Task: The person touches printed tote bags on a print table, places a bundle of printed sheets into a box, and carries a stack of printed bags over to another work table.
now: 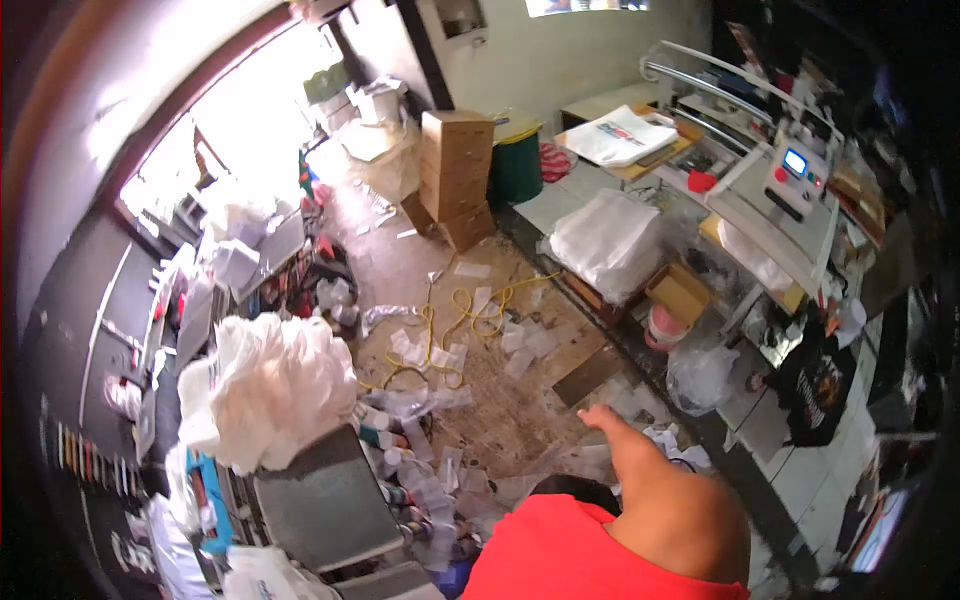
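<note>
My right arm reaches forward from the red shirt (pixel 590 555), and my right hand (pixel 597 416) hangs over the littered floor. Its fingers look loosely stretched, with no object visible in them. In view, the hand is nearest to a flat brown board (pixel 586 376) lying on the floor; it appears apart from it. Scattered white paper pieces (pixel 530 340) lie around. My left hand is out of view.
A heat press (pixel 780 210) with a lit display stands at right, near stacked white sheets (pixel 605 240). Stacked cardboard boxes (pixel 458 165) stand ahead. A yellow cord (pixel 465 310) loops across the floor. White fabric (pixel 275 390) heaps above a grey platen (pixel 325 495) at left.
</note>
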The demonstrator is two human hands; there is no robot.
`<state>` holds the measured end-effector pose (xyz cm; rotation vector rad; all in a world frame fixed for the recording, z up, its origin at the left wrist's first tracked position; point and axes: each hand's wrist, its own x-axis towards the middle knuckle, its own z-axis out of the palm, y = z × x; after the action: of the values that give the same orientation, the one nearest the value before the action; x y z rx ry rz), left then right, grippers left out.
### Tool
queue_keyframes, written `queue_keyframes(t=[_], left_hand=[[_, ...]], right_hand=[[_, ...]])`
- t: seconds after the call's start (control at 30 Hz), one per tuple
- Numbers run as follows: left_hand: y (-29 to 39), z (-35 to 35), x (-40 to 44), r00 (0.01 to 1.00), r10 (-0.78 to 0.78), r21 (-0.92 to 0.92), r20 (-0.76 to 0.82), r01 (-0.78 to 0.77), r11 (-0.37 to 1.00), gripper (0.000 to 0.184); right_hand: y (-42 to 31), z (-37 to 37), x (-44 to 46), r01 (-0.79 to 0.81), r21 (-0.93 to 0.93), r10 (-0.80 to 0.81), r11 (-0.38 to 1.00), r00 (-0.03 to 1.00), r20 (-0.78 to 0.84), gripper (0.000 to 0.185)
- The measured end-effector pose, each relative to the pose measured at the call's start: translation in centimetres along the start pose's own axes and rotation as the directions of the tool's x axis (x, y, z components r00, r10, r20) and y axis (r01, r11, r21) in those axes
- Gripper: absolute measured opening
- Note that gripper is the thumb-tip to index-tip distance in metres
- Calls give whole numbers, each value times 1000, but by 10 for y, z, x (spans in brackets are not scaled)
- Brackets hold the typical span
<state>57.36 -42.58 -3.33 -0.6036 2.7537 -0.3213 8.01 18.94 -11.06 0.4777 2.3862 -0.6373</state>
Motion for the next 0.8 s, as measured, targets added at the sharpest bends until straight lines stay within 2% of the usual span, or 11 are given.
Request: queue_keyframes(t=[0.1,0.13,0.17,0.2,0.23,0.27,0.33,0.37,0.47,0.53,0.8], left_hand=[[-11,23,-13,999,-37,-48,25,39,998,33],[-14,25,-9,973,-159,-400,168,215,891,56],[-13,24,-4,919,-189,-669,345,382,637,80],[-13,23,2,834,-212,-783,509,551,286,103],[-6,7,2,778,-310,-550,547,612,568,108],[20,-55,4,711,-403,-229,576,614,755,113],[16,-40,3,718,-419,-364,556,664,653,132],[21,-50,3,717,-421,-344,555,659,669,126],[21,-35,-1,710,-466,-361,528,684,634,125],[22,-32,-2,699,-483,-374,528,702,606,127],[27,-46,-1,655,-533,-451,535,755,476,130]], right_hand=[[-34,11,-5,99,-89,-91,991,992,83,72],[-41,18,-5,136,-117,-121,984,985,127,72],[-51,21,-7,161,-139,-138,977,977,159,72],[-62,21,-8,184,-158,-152,970,969,193,72],[-68,27,-7,199,-141,-174,970,970,172,71],[-74,35,-5,214,-124,-195,969,969,151,70],[-94,41,-9,264,-116,-239,958,952,194,69],[-104,46,-11,260,-134,-230,956,950,210,69],[-124,66,-20,321,-180,-275,930,931,239,67],[-135,80,-25,404,-203,-359,892,906,225,63],[-157,104,-42,483,-196,-397,854,846,354,61]])
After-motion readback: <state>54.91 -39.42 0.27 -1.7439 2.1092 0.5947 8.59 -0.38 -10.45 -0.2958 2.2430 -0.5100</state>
